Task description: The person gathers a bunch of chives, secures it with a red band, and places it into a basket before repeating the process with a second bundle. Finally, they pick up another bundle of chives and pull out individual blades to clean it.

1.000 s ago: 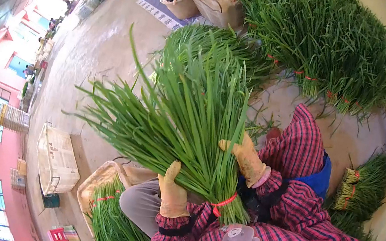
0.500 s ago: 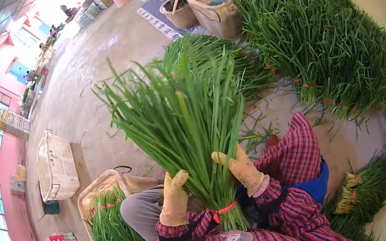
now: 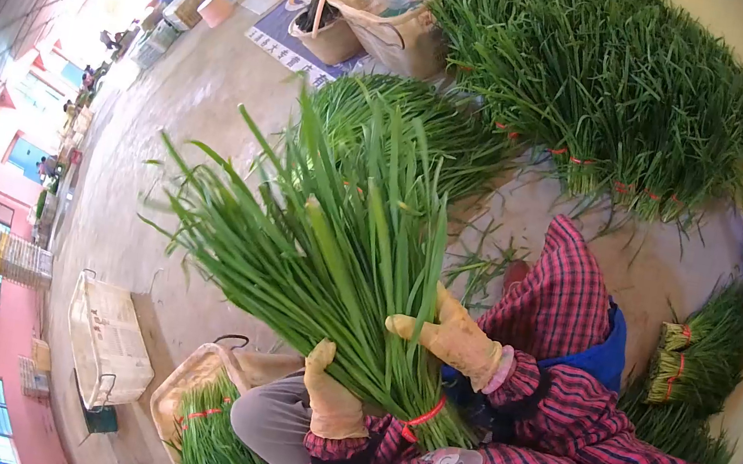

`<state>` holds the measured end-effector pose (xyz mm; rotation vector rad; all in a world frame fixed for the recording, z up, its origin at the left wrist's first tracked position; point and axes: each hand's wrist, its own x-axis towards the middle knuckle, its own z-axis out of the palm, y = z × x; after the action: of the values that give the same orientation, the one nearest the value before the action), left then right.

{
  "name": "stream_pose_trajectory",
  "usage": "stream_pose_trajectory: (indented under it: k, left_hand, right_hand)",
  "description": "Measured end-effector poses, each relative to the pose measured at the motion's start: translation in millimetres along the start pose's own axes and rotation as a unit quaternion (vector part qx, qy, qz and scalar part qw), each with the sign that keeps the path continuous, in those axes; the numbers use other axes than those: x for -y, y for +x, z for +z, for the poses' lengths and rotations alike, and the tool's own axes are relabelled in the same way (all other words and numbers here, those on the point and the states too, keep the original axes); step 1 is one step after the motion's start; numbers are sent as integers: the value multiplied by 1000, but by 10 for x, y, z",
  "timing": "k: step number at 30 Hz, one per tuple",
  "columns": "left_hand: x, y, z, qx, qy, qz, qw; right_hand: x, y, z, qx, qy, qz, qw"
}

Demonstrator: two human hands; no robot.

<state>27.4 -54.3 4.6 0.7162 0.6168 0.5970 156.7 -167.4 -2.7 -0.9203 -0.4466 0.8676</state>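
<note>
Head view: both hands, left hand [image 3: 328,400] and right hand [image 3: 452,335], still clasp chive bundle [image 3: 338,256], now swung left.

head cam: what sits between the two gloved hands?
In the head view, the tied bundle of green chives fills the stretch between the left hand and right hand; both grip its stalks above the red band.

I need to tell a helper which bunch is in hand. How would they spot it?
Below the big green pile, find the gloved left hand and right hand. Between them: the bunch, lifted off the floor, alone fanned upward, one red band.
</note>
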Motion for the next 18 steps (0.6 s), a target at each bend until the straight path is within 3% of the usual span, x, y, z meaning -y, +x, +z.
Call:
stream_pose_trajectory:
  k: [5,6,8,12,13,15,18]
  left_hand:
    - [-6,-19,-142,18,-21,14,1000]
    - [3,-34,-113,10,-26,22,999]
    - [-10,-45,-99,24,-24,21,999]
    - [-3,-61,-122,42,-44,17,998]
    - [-6,-61,-131,44,-47,18,998]
    - [-22,-71,-146,44,-23,32,998]
    - [-29,-166,-201,17,-17,25,999]
  right_hand:
    - [252,34,-103,-69,-44,5,997]
    - [222,68,-173,-119,-145,-91,978]
    - [342,150,-286,-200,-356,-256,876]
    - [792,302,-231,-157,-451,-303,825]
    - [856,360,-210,-158,-452,-305,823]
    - [968,459,-173,-100,-568,-285,765]
    - [913,598,-188,-83,-599,-279,746]
